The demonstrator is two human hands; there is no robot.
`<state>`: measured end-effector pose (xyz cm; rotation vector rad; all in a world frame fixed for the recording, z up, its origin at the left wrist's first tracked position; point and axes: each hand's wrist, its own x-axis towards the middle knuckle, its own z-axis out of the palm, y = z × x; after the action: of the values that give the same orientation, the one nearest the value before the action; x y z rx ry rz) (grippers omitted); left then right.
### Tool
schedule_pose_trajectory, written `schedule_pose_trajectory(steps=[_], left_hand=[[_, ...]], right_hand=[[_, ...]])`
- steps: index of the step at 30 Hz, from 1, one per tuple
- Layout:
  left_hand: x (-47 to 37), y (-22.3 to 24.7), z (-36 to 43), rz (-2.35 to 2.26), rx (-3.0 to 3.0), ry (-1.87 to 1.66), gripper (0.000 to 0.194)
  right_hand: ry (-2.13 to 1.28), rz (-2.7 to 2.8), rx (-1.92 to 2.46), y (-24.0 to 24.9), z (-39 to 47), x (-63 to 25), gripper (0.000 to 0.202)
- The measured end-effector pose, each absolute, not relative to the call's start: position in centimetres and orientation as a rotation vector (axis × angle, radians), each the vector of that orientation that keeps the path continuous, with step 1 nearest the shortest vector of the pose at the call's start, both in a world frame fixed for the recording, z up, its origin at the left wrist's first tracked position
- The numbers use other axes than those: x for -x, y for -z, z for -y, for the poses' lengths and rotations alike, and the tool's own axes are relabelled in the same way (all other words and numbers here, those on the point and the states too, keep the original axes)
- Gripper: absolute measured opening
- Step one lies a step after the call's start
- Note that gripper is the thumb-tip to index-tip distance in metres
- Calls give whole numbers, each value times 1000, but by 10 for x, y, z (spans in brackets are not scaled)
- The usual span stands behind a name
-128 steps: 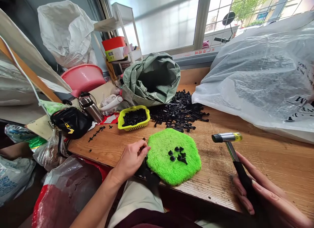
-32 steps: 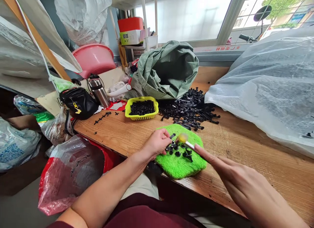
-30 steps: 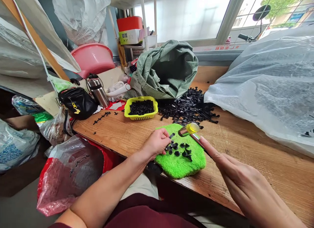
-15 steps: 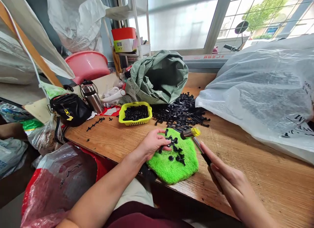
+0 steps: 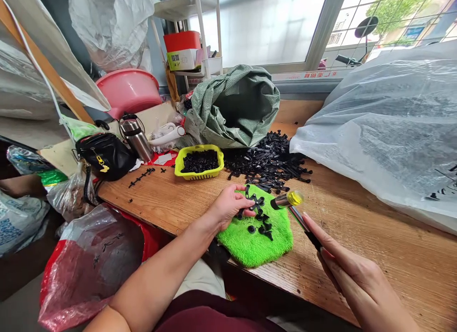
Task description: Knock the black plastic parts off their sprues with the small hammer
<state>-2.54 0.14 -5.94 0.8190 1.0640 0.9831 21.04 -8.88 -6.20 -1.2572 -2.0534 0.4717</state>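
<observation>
Two hands: left hand [image 5: 233, 207] half-curled, fingertips on a black cross piece [image 5: 257, 202] atop one green cloth [image 5: 257, 251]; right hand [image 5: 352, 265] wrapped round one hammer [image 5: 293, 213]. Best to keep the piece flat, fingertips clear, taps square and light. One yellow basket [image 5: 200, 176], one black heap [image 5: 276, 158]. Loose bits on cloth: several, too bunched to count.
</observation>
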Motion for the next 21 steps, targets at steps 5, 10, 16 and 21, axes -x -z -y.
schedule_pose_trajectory(steps=[5, 10, 16, 21], left_hand=[[26, 62, -2, -1054, -861, -985, 42], [24, 63, -1, -1061, -879, -982, 37], [23, 58, -1, -1096, -875, -984, 34], [24, 56, -1, -1083, -819, -1009, 35]], right_hand=[[-429, 2072, 1181, 63, 88, -207, 46], [-406, 2126, 1160, 66, 88, -209, 47], [-259, 2143, 1135, 53, 89, -204, 52], [-271, 2153, 1176, 54, 87, -205, 52]])
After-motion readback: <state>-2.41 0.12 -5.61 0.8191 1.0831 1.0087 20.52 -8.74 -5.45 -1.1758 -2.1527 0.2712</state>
